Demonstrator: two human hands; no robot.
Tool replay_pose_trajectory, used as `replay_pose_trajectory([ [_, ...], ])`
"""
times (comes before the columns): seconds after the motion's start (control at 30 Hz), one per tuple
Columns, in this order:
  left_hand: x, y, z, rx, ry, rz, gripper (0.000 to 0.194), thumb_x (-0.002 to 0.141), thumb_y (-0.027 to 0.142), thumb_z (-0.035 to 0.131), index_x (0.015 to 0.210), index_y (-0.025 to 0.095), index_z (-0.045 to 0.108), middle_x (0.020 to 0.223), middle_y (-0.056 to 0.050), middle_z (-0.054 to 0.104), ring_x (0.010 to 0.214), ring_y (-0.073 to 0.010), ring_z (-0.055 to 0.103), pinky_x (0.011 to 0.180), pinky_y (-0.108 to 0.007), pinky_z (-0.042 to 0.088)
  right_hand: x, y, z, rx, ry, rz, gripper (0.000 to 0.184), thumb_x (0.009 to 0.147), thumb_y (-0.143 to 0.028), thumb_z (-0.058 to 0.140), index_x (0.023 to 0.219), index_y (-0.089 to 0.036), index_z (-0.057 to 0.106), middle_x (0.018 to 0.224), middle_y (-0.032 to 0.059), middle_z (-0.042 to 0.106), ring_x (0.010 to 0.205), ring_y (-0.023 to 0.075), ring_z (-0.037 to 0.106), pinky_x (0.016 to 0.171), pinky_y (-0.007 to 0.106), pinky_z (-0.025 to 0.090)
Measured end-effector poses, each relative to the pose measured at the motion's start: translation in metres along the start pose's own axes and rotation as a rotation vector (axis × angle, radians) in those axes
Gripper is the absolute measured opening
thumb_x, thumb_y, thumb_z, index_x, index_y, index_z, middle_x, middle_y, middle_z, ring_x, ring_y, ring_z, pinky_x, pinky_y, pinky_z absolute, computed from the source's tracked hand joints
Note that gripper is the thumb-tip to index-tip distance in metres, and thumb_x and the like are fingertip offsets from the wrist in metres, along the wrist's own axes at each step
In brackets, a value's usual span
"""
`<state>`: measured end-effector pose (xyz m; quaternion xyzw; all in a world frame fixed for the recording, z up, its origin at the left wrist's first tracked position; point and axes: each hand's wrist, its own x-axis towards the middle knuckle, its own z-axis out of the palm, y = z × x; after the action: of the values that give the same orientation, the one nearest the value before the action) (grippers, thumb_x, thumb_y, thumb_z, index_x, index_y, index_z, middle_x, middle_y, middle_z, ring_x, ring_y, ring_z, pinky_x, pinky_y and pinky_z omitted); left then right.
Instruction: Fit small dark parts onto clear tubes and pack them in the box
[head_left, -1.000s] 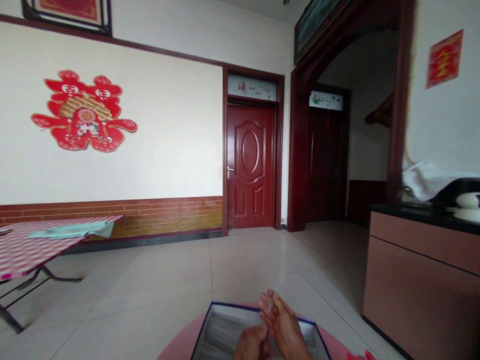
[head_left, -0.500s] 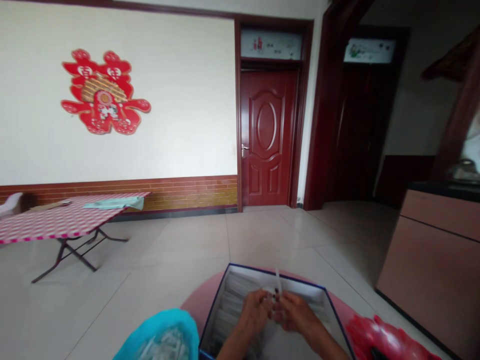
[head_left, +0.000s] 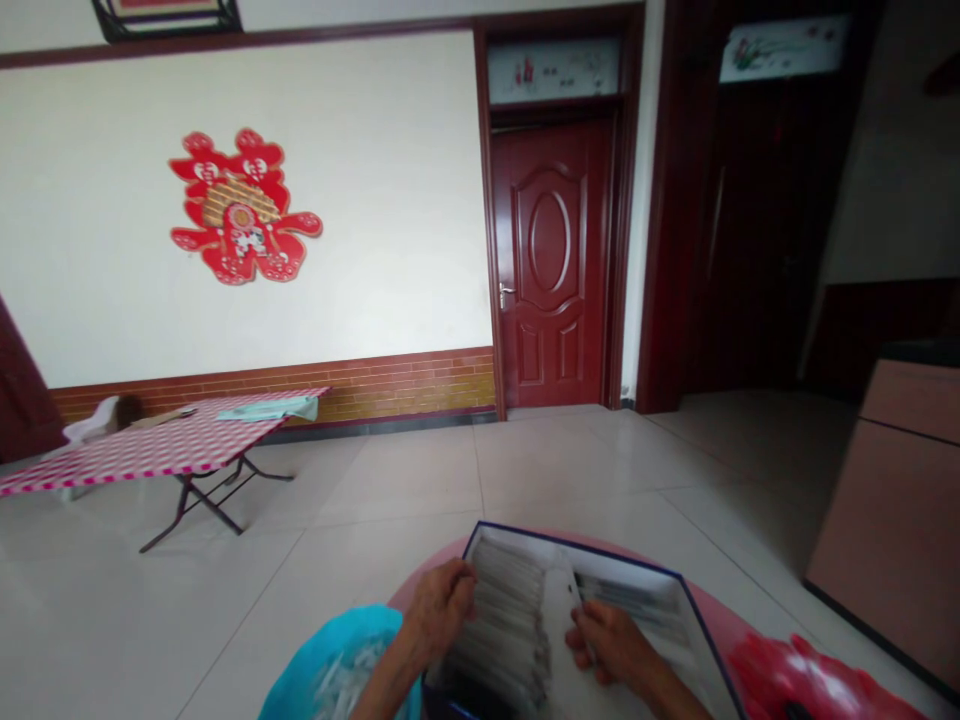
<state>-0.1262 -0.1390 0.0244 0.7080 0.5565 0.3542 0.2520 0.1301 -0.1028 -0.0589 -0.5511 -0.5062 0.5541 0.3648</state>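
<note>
A shallow white box with a dark blue rim holds rows of thin, pale, stick-like pieces. My right hand is over the middle of the box, its fingers closed on a slim whitish stick with a dark spot. Over the box's left edge is my left hand, fingers curled together; whatever they may hold is too small to make out. Below that hand, a bright blue container holds many small whitish pieces, partly covered by my left forearm.
The box rests on a round pink surface. A shiny red plastic bag lies to the right. Farther off stand a checked folding table at left and a pinkish cabinet at right, on a tiled floor.
My hands were together above the box; now they are apart, the left moved toward the box's left edge. The right still holds a whitish stick. The camera view has turned somewhat left.
</note>
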Motion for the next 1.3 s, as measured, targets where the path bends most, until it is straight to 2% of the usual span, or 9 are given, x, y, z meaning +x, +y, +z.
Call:
replay_pose_trajectory([
  [0.17, -0.023, -0.028, -0.050, 0.219, -0.060, -0.084, 0.025, 0.079, 0.024, 0.031, 0.081, 0.019, 0.056, 0.063, 0.001, 0.063, 0.061, -0.0137, 0.057, 0.060, -0.022, 0.039, 0.004, 0.002, 0.002, -0.073, -0.005, 0.030, 0.018, 0.071, -0.035, 0.048, 0.070, -0.017, 0.052, 0.068, 0.0056, 0.064, 0.047, 0.0109, 0.057, 0.035, 0.018, 0.032],
  [0.3, -0.041, -0.048, -0.076, 0.484, -0.139, -0.162, 0.028, 0.079, 0.021, 0.030, 0.085, 0.019, 0.058, 0.072, 0.000, 0.065, 0.070, -0.0143, 0.059, 0.067, -0.023, 0.040, 0.007, 0.005, 0.001, -0.098, -0.012, 0.032, 0.017, 0.074, -0.032, 0.044, 0.072, -0.017, 0.052, 0.071, 0.0061, 0.064, 0.048, 0.0103, 0.057, 0.035, 0.017, 0.032],
  [0.53, -0.062, -0.066, -0.082, 0.832, -0.225, -0.233, 0.029, 0.074, 0.012, 0.038, 0.088, 0.023, 0.061, 0.088, -0.002, 0.065, 0.085, -0.0164, 0.058, 0.077, -0.026, 0.040, 0.004, 0.001, 0.001, -0.141, -0.019, 0.009, 0.017, 0.074, -0.031, 0.041, 0.070, -0.017, 0.050, 0.069, 0.0054, 0.063, 0.049, 0.0102, 0.057, 0.035, 0.017, 0.032],
  [0.7, -0.060, -0.046, -0.078, 0.865, -0.224, -0.202, 0.026, 0.072, 0.022, 0.047, 0.094, 0.023, 0.060, 0.092, -0.003, 0.063, 0.089, -0.0180, 0.056, 0.080, -0.028, 0.039, 0.001, -0.002, 0.002, -0.165, -0.023, -0.011, 0.017, 0.072, -0.031, 0.040, 0.070, -0.017, 0.050, 0.067, 0.0045, 0.063, 0.048, 0.0104, 0.057, 0.035, 0.018, 0.032],
  [0.83, -0.037, -0.008, -0.056, 0.821, -0.141, -0.126, 0.024, 0.079, 0.024, 0.041, 0.089, 0.019, 0.062, 0.089, -0.005, 0.063, 0.086, -0.0183, 0.057, 0.078, -0.028, 0.039, 0.001, -0.001, 0.003, -0.191, -0.020, -0.034, 0.018, 0.069, -0.032, 0.041, 0.071, -0.018, 0.051, 0.065, 0.0033, 0.062, 0.047, 0.0106, 0.056, 0.035, 0.018, 0.032],
  [1.0, 0.001, 0.033, 0.012, 0.605, -0.190, 0.042, 0.024, 0.080, 0.022, 0.039, 0.083, 0.019, 0.062, 0.085, -0.004, 0.064, 0.081, -0.0175, 0.058, 0.073, -0.026, 0.042, 0.000, 0.002, 0.004, -0.259, -0.051, -0.130, 0.023, 0.069, -0.034, 0.041, 0.079, -0.018, 0.055, 0.065, 0.0016, 0.061, 0.046, 0.0111, 0.055, 0.035, 0.018, 0.031],
  [1.13, 0.021, 0.046, 0.075, 0.502, -0.246, 0.330, 0.028, 0.078, 0.017, 0.041, 0.100, 0.019, 0.058, 0.103, -0.006, 0.060, 0.092, -0.0184, 0.055, 0.077, -0.027, 0.043, -0.001, 0.004, 0.001, -0.362, -0.096, -0.268, 0.019, 0.070, -0.030, 0.042, 0.074, -0.019, 0.058, 0.058, -0.0009, 0.058, 0.047, 0.0117, 0.054, 0.039, 0.020, 0.034],
  [1.2, 0.026, 0.049, 0.098, 0.554, -0.302, 0.344, 0.026, 0.076, 0.017, 0.044, 0.097, 0.016, 0.059, 0.102, -0.009, 0.060, 0.090, -0.0211, 0.055, 0.076, -0.030, 0.044, 0.000, 0.005, -0.001, -0.401, -0.116, -0.364, 0.021, 0.073, -0.033, 0.042, 0.070, -0.020, 0.058, 0.054, -0.0015, 0.056, 0.049, 0.0122, 0.053, 0.045, 0.021, 0.037],
  [1.3, 0.029, 0.050, 0.115, 0.661, -0.357, 0.314, 0.024, 0.077, 0.014, 0.044, 0.094, 0.013, 0.060, 0.098, -0.012, 0.060, 0.091, -0.0243, 0.055, 0.074, -0.033, 0.045, 0.002, 0.008, -0.002, -0.399, -0.144, -0.434, 0.029, 0.077, -0.039, 0.040, 0.068, -0.019, 0.059, 0.055, -0.0007, 0.058, 0.050, 0.0131, 0.052, 0.050, 0.023, 0.039],
])
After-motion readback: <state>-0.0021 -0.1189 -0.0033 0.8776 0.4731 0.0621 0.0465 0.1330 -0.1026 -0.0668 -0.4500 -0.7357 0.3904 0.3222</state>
